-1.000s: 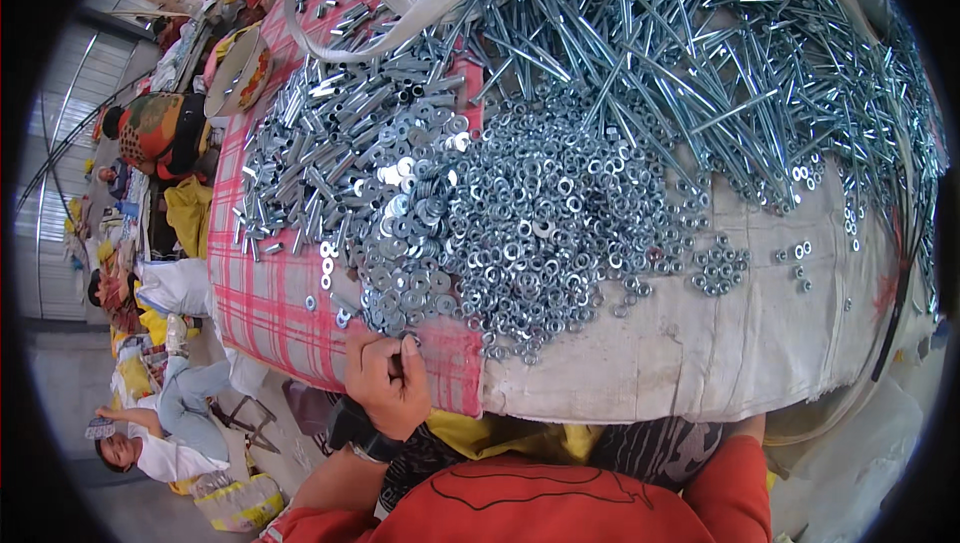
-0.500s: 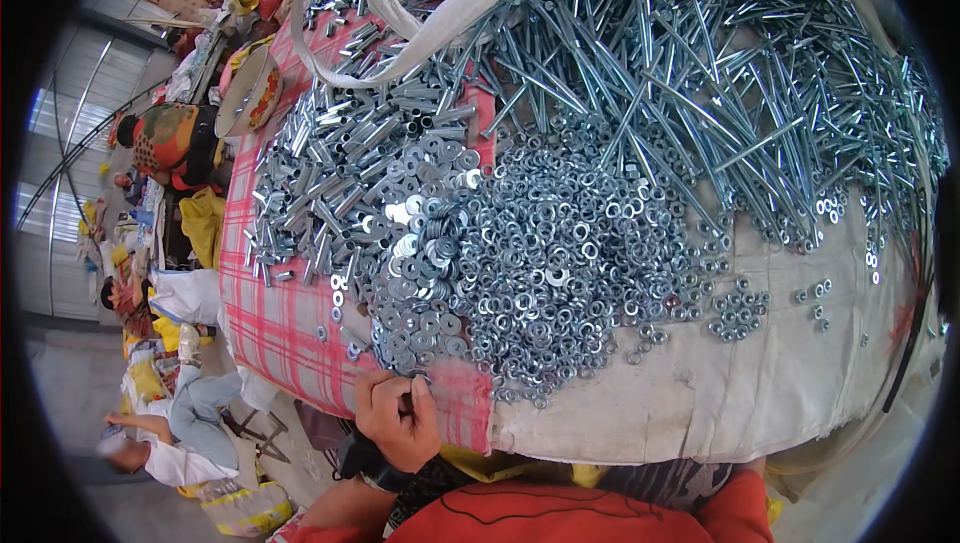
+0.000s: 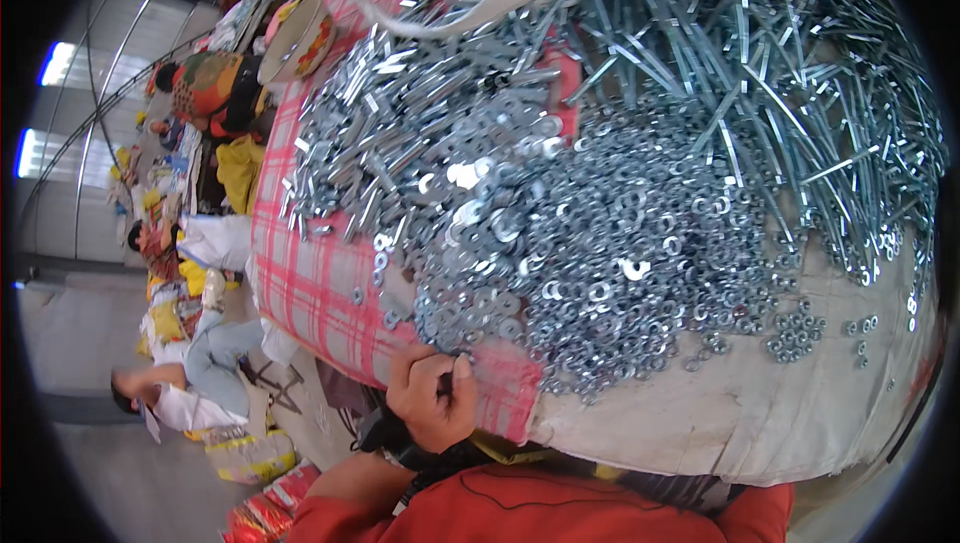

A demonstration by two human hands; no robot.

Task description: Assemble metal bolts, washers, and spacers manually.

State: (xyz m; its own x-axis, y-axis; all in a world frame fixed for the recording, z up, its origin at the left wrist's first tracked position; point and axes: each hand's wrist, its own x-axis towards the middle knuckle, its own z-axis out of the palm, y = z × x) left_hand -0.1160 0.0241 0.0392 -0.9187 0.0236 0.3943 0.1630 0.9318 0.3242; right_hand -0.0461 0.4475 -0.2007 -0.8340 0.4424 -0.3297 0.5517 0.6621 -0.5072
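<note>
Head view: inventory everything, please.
Long thin metal rods: many, silver, upper right
Short metal tubes: many, silver, upper left
Flat round metal washers: many, silver, centre
Small metal rings: many, silver, right of centre
Flat fabric strap: one, white, top
Checked cloth: one, red and white, left
Fabric sheet: one, whitish, lower right
Patterned round bowl: one, multicoloured, upper left
Other people: several, mixed colours, left
Fabric bundles: several, mixed colours, left
Wristband: one, black, left wrist
Garment: one, red, bottom
Left hand: one, bare, by washers

Metal looked glossy, cloth (image 3: 310, 283) matt
Washers (image 3: 488, 308), tubes (image 3: 385, 143) and rods (image 3: 700, 43) shone smooth; the checked cloth was dull fabric.
</note>
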